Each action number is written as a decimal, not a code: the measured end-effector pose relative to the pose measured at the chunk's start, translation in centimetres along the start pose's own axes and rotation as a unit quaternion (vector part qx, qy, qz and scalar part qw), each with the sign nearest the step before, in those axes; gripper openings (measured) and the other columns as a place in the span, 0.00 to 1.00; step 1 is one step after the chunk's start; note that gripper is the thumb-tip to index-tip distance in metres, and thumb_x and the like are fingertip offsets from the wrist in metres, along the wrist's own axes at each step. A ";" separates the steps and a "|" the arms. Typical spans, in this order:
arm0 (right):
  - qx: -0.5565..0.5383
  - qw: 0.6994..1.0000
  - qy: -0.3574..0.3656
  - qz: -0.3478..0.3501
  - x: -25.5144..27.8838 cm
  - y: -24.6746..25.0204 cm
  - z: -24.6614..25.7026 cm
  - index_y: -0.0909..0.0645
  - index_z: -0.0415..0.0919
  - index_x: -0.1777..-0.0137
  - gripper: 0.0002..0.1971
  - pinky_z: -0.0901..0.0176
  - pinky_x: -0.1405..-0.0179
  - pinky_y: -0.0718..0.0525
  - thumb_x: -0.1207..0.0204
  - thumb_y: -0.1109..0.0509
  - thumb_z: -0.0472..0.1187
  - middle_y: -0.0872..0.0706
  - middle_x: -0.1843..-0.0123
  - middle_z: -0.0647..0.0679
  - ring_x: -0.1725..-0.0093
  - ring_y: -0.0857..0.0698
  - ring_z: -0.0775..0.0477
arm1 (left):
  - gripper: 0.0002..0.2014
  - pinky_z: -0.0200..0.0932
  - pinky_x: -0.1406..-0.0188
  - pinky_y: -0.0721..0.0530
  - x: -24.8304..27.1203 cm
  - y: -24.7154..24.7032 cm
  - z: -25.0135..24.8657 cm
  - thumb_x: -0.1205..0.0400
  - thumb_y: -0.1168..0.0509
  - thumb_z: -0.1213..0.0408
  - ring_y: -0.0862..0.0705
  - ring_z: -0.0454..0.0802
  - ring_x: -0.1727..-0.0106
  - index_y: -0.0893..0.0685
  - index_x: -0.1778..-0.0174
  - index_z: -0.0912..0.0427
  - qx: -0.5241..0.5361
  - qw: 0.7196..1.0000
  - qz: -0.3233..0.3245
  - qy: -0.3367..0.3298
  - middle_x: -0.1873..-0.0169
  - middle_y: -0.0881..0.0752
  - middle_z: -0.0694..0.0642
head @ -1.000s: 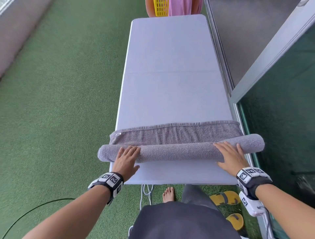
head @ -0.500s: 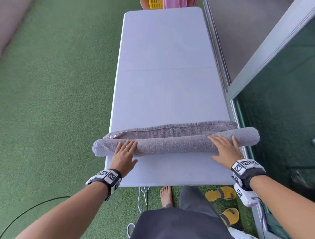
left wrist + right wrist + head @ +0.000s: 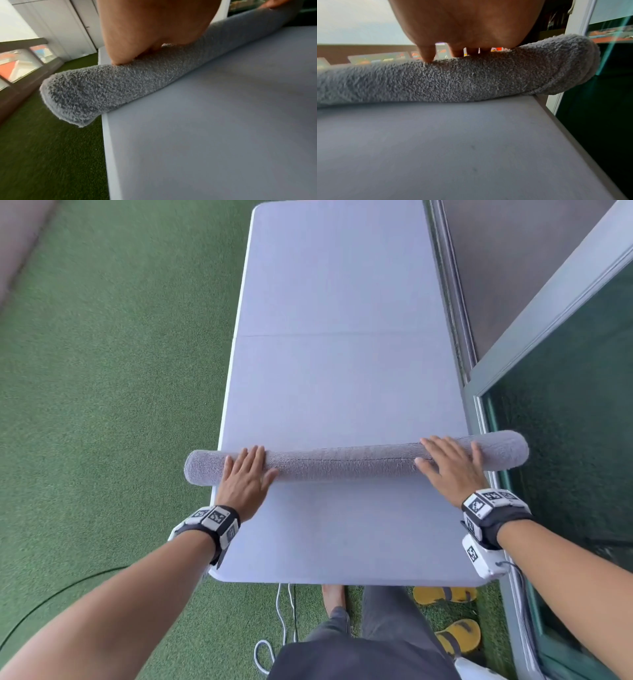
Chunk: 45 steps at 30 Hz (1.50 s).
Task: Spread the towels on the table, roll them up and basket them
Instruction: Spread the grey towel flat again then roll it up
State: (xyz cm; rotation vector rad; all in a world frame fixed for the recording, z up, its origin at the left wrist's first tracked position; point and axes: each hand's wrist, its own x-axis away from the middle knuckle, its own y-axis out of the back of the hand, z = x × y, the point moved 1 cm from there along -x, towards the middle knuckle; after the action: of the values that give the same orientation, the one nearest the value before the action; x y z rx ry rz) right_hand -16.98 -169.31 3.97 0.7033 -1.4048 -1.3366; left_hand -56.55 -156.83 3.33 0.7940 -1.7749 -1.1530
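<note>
Head view. Item 1: grey towel point(image 3: 342, 463), fully rolled into 1 long cylinder, lying crosswise on the white table point(image 3: 339, 378), nearer my edge than the far one. Both ends overhang the table's long sides. Item 2: my left hand point(image 3: 245, 482), fingers straight, palm flat on the roll near its left end. Item 3: my right hand point(image 3: 452, 469), fingers straight and spread, flat on the roll near its right end. Neither hand grips; both press from above. Also logged: green turf point(image 3: 102, 371) left of the table, 2 yellow sandals point(image 3: 452, 614) and a white cable point(image 3: 284, 621) on the ground below my edge, a glass door point(image 3: 565, 440) on the right.

Left wrist view. My left hand point(image 3: 154, 27) lies flat on the towel point(image 3: 120, 83); the roll's left end juts past the table point(image 3: 214, 135) edge over the turf point(image 3: 42, 155).

Right wrist view. My right hand point(image 3: 467, 24) rests on the towel point(image 3: 453, 81), fingertips point(image 3: 428, 56) touching the pile; the roll's right end hangs over the table point(image 3: 436, 155) edge.
</note>
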 end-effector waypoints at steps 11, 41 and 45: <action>0.051 0.992 0.116 0.027 -0.2 -4.2 6.6 0.45 0.50 0.16 0.49 0.32 0.22 0.60 0.33 0.31 0.69 0.36 0.17 0.48 0.17 0.41 0.44 | 0.46 0.67 0.22 0.60 -0.5 -4.4 -9.4 0.25 0.34 0.40 0.46 0.62 0.17 0.47 0.16 0.55 -0.063 0.995 -0.014 -0.078 0.18 0.42 0.60; -0.228 0.953 -0.162 0.115 10.2 -4.4 11.0 0.43 0.41 0.21 0.41 0.45 0.43 0.21 0.27 0.30 0.61 0.19 0.34 0.32 0.38 0.18 0.31 | 0.23 0.50 0.39 0.23 7.2 -4.6 -15.3 0.22 0.36 0.57 0.23 0.63 0.37 0.23 0.38 0.71 0.186 0.952 0.159 0.182 0.39 0.21 0.65; -0.271 0.940 -0.178 0.107 11.2 -5.4 11.3 0.35 0.35 0.25 0.35 0.47 0.39 0.25 0.24 0.31 0.57 0.23 0.30 0.31 0.32 0.22 0.31 | 0.20 0.44 0.59 0.18 8.7 -5.2 -14.8 0.30 0.30 0.54 0.14 0.60 0.51 0.17 0.50 0.67 0.315 0.919 0.116 0.206 0.53 0.13 0.62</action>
State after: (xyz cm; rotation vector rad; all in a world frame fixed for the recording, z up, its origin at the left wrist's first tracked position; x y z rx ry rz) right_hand -32.06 -176.70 3.60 -0.0612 -1.2504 -1.6280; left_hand -46.73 -171.82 4.40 1.0654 -1.8128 -0.2083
